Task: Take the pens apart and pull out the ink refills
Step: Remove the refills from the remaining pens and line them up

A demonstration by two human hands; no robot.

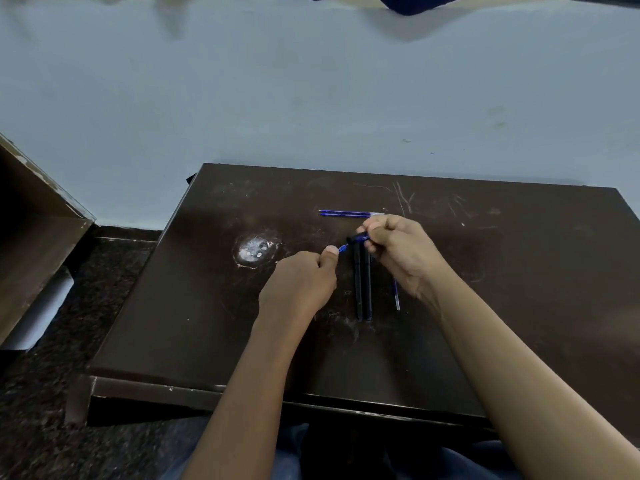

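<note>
Two bare forearms reach in from the near edge, above a lap in blue cloth, and meet over the dark, scratched surface [207, 323]. A pale worn patch [255, 250] marks it left of the hands.

The right hand [403, 252] is curled, its fingers [375, 226] closed on a black pen barrel [360, 238] held just above the surface, pointing left. The left hand [301, 282] is a loose fist, thumb and forefinger pinched on the blue ink refill [343, 249] that sticks out of the barrel's left end.

Below the held barrel, two black pen bodies [362, 285] lie side by side, touching, running toward the near edge. Just right of them a single refill [396, 296] lies partly under the right wrist, metal tip nearest the camera. Beyond the hands, two more blue refills [349, 213] lie parallel and close together, running left to right, tips to the right.
</note>
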